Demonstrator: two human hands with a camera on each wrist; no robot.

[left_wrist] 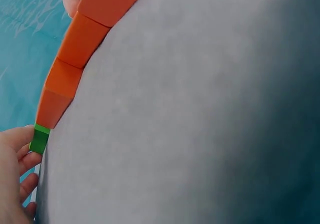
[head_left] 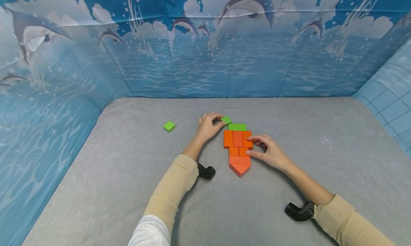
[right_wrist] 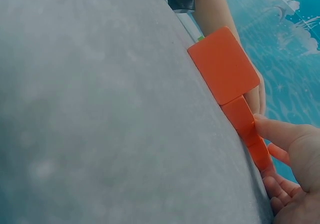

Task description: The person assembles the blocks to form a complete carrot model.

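My left hand (head_left: 208, 126) pinches a small green block (head_left: 226, 120) between thumb and fingers, at the far left corner of a flat green rectangular block (head_left: 237, 127). Below that rectangle, orange blocks (head_left: 238, 139) lie side by side in a row, with two smaller orange blocks (head_left: 234, 151) under them. An orange-red triangular block (head_left: 240, 168) points toward me at the near end. My right hand (head_left: 269, 153) rests at the figure's right side, its fingertips on the right-hand orange blocks. In the right wrist view, its thumb touches an orange block (right_wrist: 239, 115).
Another small green block (head_left: 169, 126) lies apart on the left of the grey cloth surface (head_left: 128, 189). Dolphin-printed curtains (head_left: 199, 67) hang behind and at the sides. Black devices (head_left: 300, 211) are strapped near both wrists.
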